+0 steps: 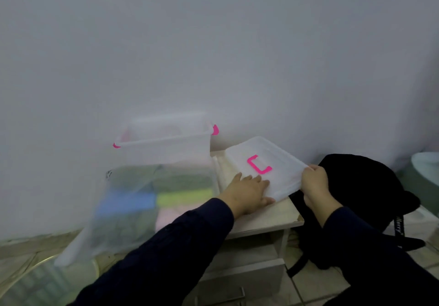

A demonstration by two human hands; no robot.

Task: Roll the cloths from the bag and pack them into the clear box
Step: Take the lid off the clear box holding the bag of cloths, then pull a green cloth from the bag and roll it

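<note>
Not much of the person in shot, just two arms coming in from the bottom edge. Both are in long dark navy sleeves, almost black in this light, plain fabric with no logos, stripes or buttons that I can make out. The left sleeve [171, 241] ends in a snug cuff at the wrist, and the right sleeve [361, 241] does too. The left hand [247, 191] and right hand [314, 183] are bare: no gloves, rings or watch showing.

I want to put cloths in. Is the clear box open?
Open. The clear box has no top; both hands hold its lid beside it.
</note>
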